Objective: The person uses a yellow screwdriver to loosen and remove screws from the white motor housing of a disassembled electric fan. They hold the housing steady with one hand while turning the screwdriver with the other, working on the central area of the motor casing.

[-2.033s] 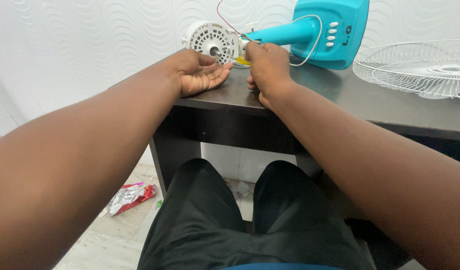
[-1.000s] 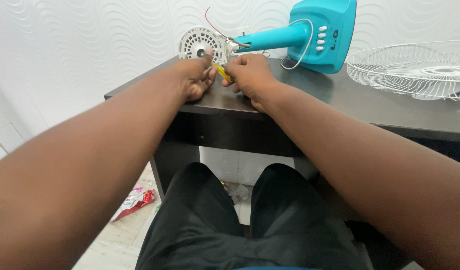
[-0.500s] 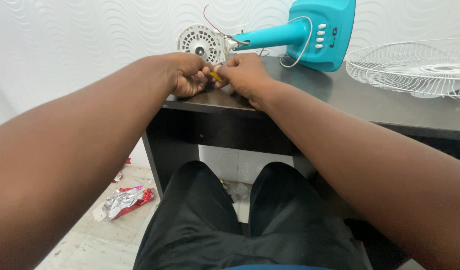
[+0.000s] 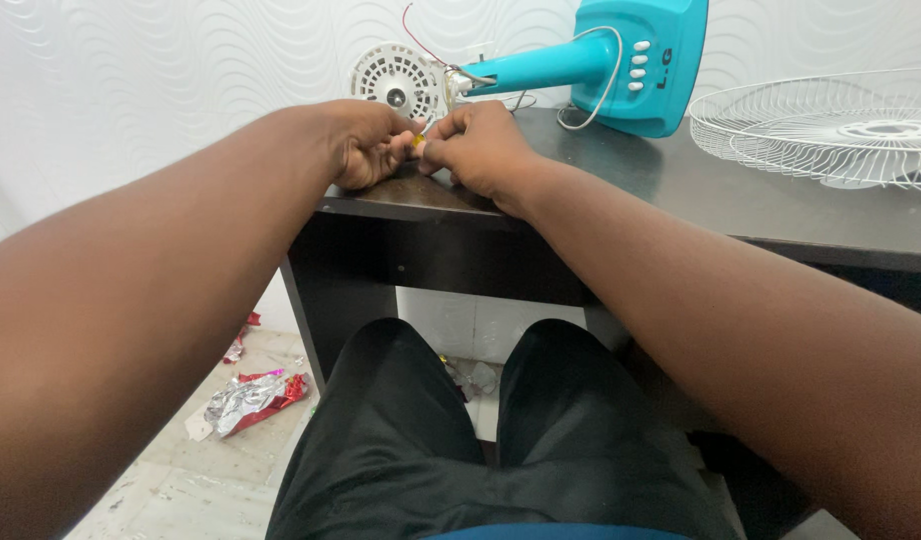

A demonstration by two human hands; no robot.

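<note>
1. Nearest, the seated person's dark-trousered legs (image 4: 481, 440) fill the bottom of the view; a crumpled red and silver foil wrapper (image 4: 249, 398) lies on the floor to the left.
2. Both forearms reach to the near left corner of the dark table (image 4: 781, 215).
3. There the left hand (image 4: 366, 145) and right hand (image 4: 481, 148) meet, fingers closed and pinching a small yellow piece (image 4: 418, 143) between their tips. What it is cannot be told; it looks light and easy to lose, so a fingertip pinch suits it.
4. Just beyond stands the white vented motor housing (image 4: 399, 85) of a dismantled fan, with thin wires (image 4: 421, 38) rising from it. The wires look soft and fragile, better held close to their ends than tugged.
5. Farther right lies the turquoise fan stand (image 4: 621, 65), stiff plastic.
6. Far right rests a white wire fan guard (image 4: 831, 125), springy.
</note>
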